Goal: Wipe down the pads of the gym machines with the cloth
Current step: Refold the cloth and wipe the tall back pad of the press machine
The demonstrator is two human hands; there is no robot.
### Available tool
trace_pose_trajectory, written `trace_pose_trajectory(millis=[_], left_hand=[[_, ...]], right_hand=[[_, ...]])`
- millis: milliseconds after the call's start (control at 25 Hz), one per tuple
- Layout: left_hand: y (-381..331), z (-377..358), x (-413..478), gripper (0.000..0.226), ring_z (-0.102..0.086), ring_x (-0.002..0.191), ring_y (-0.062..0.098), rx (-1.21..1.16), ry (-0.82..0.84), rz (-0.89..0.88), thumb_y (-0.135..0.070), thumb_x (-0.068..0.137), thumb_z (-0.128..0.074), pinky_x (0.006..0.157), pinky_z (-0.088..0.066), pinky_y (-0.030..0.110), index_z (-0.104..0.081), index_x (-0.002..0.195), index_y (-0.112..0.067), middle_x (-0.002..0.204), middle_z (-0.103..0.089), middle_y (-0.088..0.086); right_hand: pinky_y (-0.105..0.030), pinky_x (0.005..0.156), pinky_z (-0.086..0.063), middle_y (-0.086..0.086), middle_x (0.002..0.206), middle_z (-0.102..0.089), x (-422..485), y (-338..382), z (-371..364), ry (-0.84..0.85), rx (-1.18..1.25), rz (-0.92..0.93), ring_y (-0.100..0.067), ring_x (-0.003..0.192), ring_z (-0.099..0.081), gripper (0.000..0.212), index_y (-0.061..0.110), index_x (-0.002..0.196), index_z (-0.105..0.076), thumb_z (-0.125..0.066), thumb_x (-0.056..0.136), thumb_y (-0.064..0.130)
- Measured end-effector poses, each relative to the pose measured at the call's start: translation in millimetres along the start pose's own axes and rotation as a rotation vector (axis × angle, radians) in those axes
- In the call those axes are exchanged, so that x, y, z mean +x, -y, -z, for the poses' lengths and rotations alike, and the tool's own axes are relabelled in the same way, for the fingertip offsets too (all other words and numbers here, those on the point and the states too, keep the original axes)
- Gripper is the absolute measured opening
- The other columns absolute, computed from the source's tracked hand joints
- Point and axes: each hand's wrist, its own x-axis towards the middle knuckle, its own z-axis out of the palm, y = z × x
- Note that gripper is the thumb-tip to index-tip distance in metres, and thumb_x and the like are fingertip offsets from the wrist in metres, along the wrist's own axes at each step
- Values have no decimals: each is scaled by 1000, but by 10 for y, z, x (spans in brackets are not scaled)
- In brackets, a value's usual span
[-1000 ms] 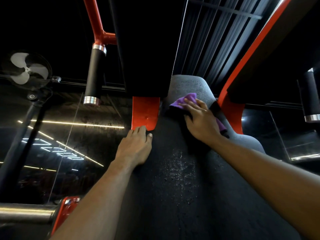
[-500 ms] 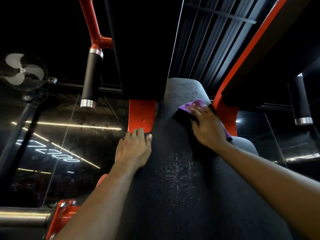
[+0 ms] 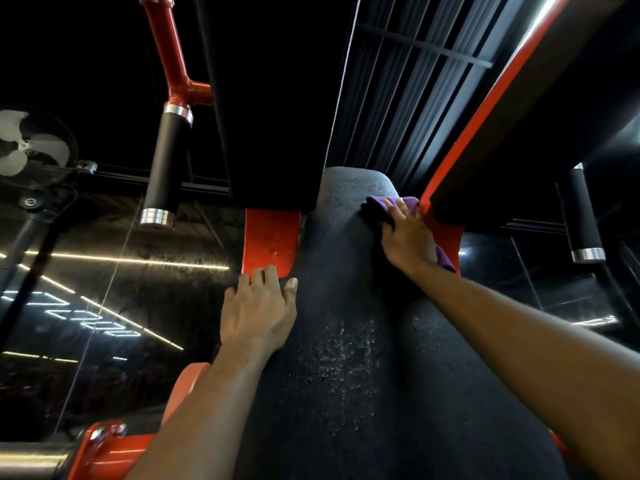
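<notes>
Wiping under way: right hand (image 3: 408,240) flat on purple cloth (image 3: 412,203) at top edge of black textured pad (image 3: 346,358); left hand (image 3: 258,313) flat, empty, bracing; next, probably, strokes down speckled middle

Bare left hand (image 3: 258,315) and bare right hand (image 3: 408,242) on long bare forearms (image 3: 519,327)

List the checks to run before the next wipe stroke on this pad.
1. The cloth sits under the right hand: ok, the hand lies flat on it.
2. The cloth is on the pad: ok, near its upper right edge.
3. The left hand is braced at the pad's left edge: ok.
4. The droplets mid-pad are wiped: not ok, they glisten.
5. The path down to them is free: ok.
6. The cloth is clean enough: cannot tell.
</notes>
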Motion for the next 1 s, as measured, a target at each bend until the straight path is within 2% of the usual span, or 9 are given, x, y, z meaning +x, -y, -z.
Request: trace_pose_trajectory(millis=[120, 240, 360, 480, 560, 680, 880, 920, 1000], left_hand=[[5, -16, 16, 54, -49, 123, 25, 16, -5, -5, -54, 104, -16, 100, -40, 43, -42, 137, -19, 133, -53, 7], [6, -15, 34, 57, -49, 124, 27, 52, 16, -20, -55, 103, -13, 100, -39, 44, -45, 137, -22, 132, -52, 8], [-25, -28, 93, 61, -50, 120, 27, 90, 3, -26, -58, 102, -11, 100, -39, 45, -54, 126, -23, 127, -54, 9], [-15, -36, 138, 62, -50, 122, 27, 59, 10, -5, -60, 101, -11, 102, -38, 47, -56, 124, -23, 127, -55, 9], [-17, -45, 154, 60, -51, 122, 25, 50, 12, -10, -59, 102, -11, 103, -38, 47, -56, 123, -23, 126, -56, 7], [-9, -80, 157, 57, -52, 119, 24, 19, -28, -13, -56, 102, -13, 102, -38, 46, -56, 118, -23, 122, -57, 6], [-1, -84, 151, 54, -53, 114, 25, 3, -46, -15, -53, 103, -16, 98, -38, 45, -57, 114, -20, 118, -58, 6], [5, -86, 156, 54, -53, 114, 25, 5, -44, -15, -53, 103, -16, 98, -38, 45, -57, 115, -20, 119, -58, 6], [13, -88, 172, 54, -53, 114, 25, 8, -30, -20, -54, 103, -16, 99, -39, 45, -56, 116, -20, 119, -57, 6]], right_hand=[[-48, 125, -17, 1, 165, -29, 79, -25, 1, -9, 17, 5, -33, 154, -16, 54, 32, 156, -34, -43, 102, 33], [-55, 121, -21, 9, 169, -13, -329, -50, -20, 6, -138, -4, -29, 156, -3, 59, 41, 158, -17, -37, 103, 49], [-57, 119, -18, 13, 169, -7, -149, 7, 1, 57, -92, -79, -27, 156, 0, 59, 45, 158, -15, -34, 102, 54], [-52, 124, -11, 8, 169, -12, 363, 84, -116, 49, -70, -114, -31, 155, -9, 60, 42, 157, -22, -35, 100, 53], [-54, 123, -15, 3, 169, -15, 734, 163, -120, 68, -31, -151, -34, 154, -15, 60, 38, 157, -26, -37, 99, 51], [-56, 118, -17, 6, 169, -14, 1023, 396, -67, 129, -19, -213, -33, 154, -14, 58, 39, 157, -26, -35, 102, 52], [-53, 120, -21, 14, 164, -27, 801, 170, -98, 83, -71, 172, -21, 155, -16, 54, 42, 153, -34, -38, 100, 53], [-50, 119, -26, 13, 161, -34, 857, 85, -62, 88, -30, 150, -21, 152, -23, 53, 42, 150, -38, -38, 98, 53], [-47, 115, -34, 7, 152, -46, 1043, 125, -2, 64, 76, -70, -27, 144, -37, 49, 38, 142, -47, -37, 96, 51]])
